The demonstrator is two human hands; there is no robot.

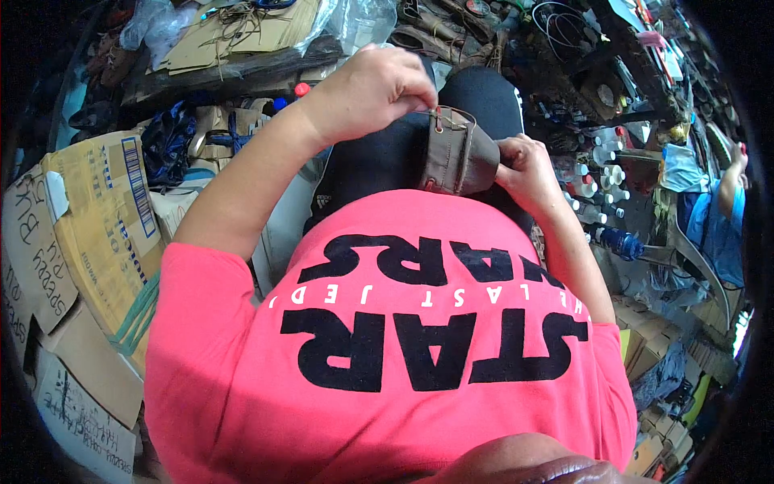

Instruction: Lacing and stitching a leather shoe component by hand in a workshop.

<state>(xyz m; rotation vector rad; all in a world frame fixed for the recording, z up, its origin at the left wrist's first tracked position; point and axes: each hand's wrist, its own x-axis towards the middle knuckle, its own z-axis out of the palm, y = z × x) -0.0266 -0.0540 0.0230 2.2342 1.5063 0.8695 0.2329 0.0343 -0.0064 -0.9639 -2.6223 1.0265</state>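
Note:
A brown leather shoe upper (461, 157) lies over my lap between my hands. It has stitched seams, and short reddish lace loops show at two of its edges. My right hand (528, 169) grips its right side, thumb on the near face and fingers bent round it. At the upper left, my left hand (379, 90) is closed in a pinch just off the upper's far left corner. A thin lace (455, 110) loops over the top of the upper and runs toward those fingertips. Part of what they pinch is hidden by the fingers.
Cardboard boxes (97, 230) stack up on my left. Several small bottles (601, 173) stand to my right, near a person in blue (709, 210). Ahead lie a bench with brown sheets (242, 36) and a pile of shoe parts (439, 32).

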